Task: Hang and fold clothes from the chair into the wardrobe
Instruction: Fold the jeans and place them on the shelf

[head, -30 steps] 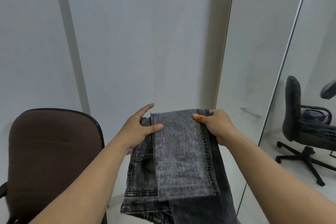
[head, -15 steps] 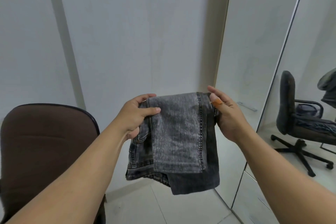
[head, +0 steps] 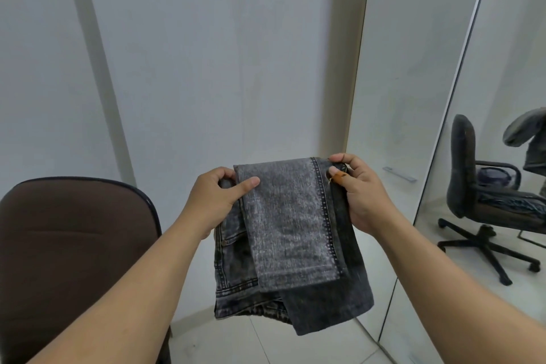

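A pair of grey washed jeans [head: 291, 227], folded into a stack of layers, hangs in front of me above the floor. My left hand [head: 217, 201] grips its upper left corner, thumb laid across the top layer. My right hand [head: 359, 195] pinches the upper right corner, fingers curled over the fold; an orange plaster wraps one finger. The brown office chair [head: 74, 251] stands at the lower left, its backrest bare. The wardrobe [head: 410, 91] rises on the right with a white door and a mirror panel.
A grey-white wall [head: 206, 53] fills the background. The mirror [head: 508, 156] reflects a dark office chair with clothes on it. A small metal handle [head: 399, 173] sits on the wardrobe door. Light floor tiles [head: 266, 343] lie below the jeans.
The jeans were lifted from lying flat to hanging upright. My right hand changed from flat fingers against the edge to a pinch on the upper corner.
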